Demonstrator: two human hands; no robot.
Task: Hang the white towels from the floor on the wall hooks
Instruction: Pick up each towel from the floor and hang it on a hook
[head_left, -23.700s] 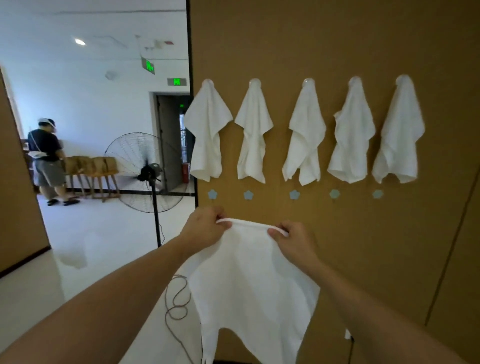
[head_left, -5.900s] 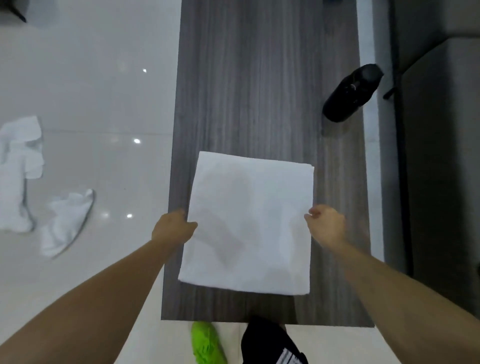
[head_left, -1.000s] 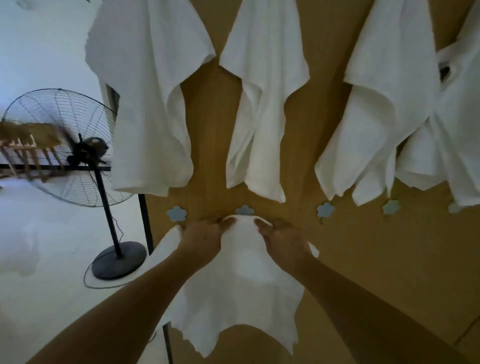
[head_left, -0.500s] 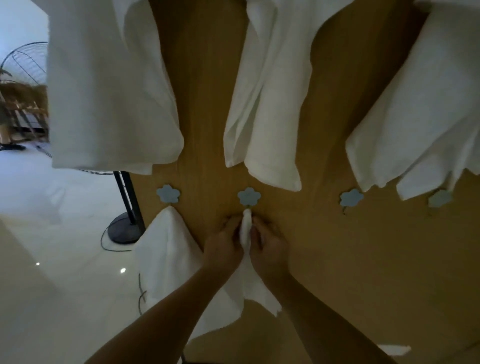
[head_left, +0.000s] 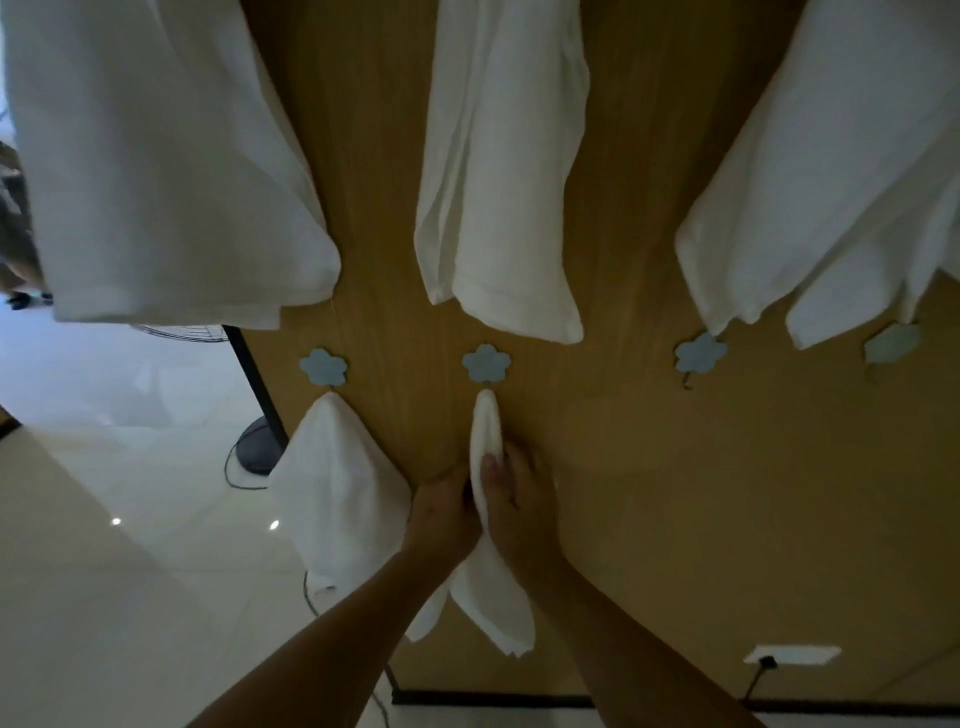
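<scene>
Towels: five are showing; three are hanging in the upper row, one (head_left: 332, 488) is hanging from the lower left hook (head_left: 323, 367), and one, the bunched towel (head_left: 486, 441), is sitting just under the second hook (head_left: 486, 362).
Hooks: four blue flower hooks are lining the wooden wall (head_left: 675, 493); the two on the right are carrying nothing.
Hands: the left hand (head_left: 444, 512) and right hand (head_left: 517, 501) are both gripping the bunched towel between them.
Open room: bare wall is stretching to the right; white floor (head_left: 104, 597) is lying open on the left.

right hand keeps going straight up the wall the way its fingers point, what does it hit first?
Likely the second flower hook, directly above the right hand and the bunched towel it grips; beyond that, the upper hanging towel.
</scene>
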